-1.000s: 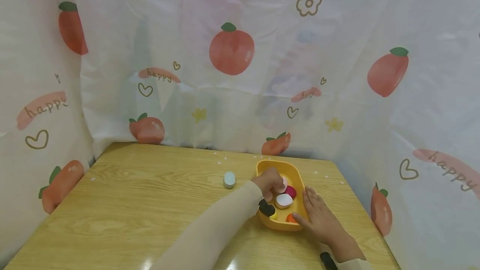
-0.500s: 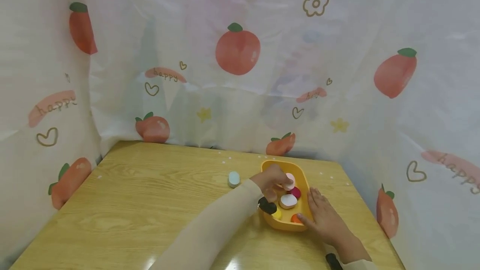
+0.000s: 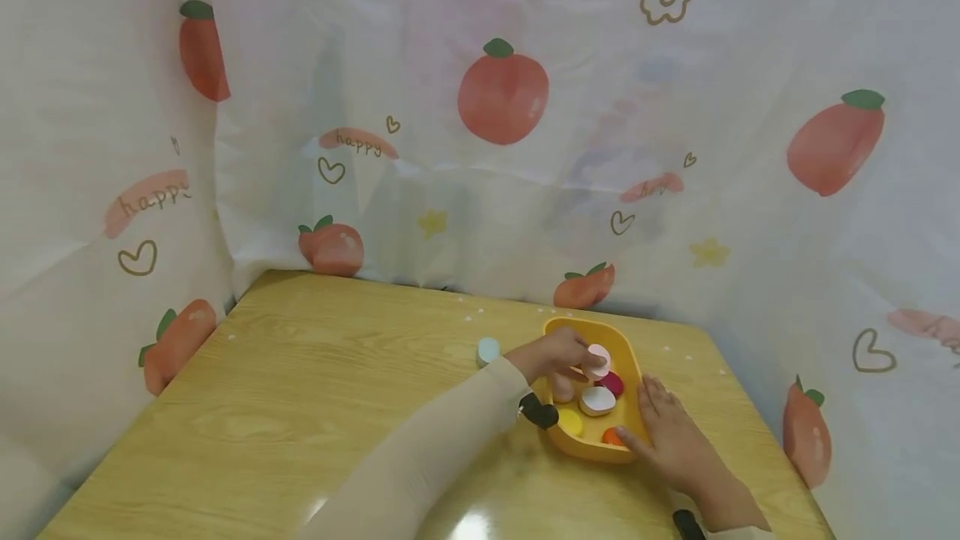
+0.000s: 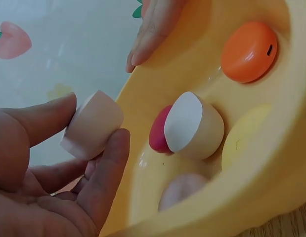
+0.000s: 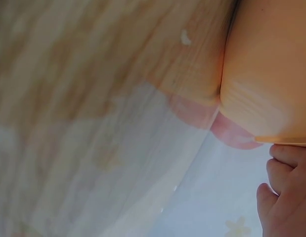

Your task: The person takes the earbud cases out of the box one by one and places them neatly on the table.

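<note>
Thumb and fingers of my left hand point(image 3: 557, 353) pinch a pale pink rounded piece with a flat face point(image 4: 93, 126), held over the yellow-orange basin point(image 4: 125, 200). Below it in the basin lie a white flat-faced rounded piece point(image 4: 195, 126), a magenta piece point(image 4: 159, 131), an orange piece with a dark slot point(image 4: 249, 52), a yellow piece point(image 4: 249, 136) and a blurred pale piece point(image 4: 181, 191). My right hand point(image 3: 686, 444) rests along the basin's right side with straight fingers, thumb at the near rim.
A pale blue rounded piece point(image 3: 488, 352) stands on the wooden table point(image 3: 322, 390), left of the basin. White printed cloth point(image 3: 420, 90) hangs behind the table and at both sides. Small white specks dot the table's far part.
My left hand has lifted the pale pink piece a little from among the others, so more of it shows. The head view has shifted left. The right hand stays at the basin.
</note>
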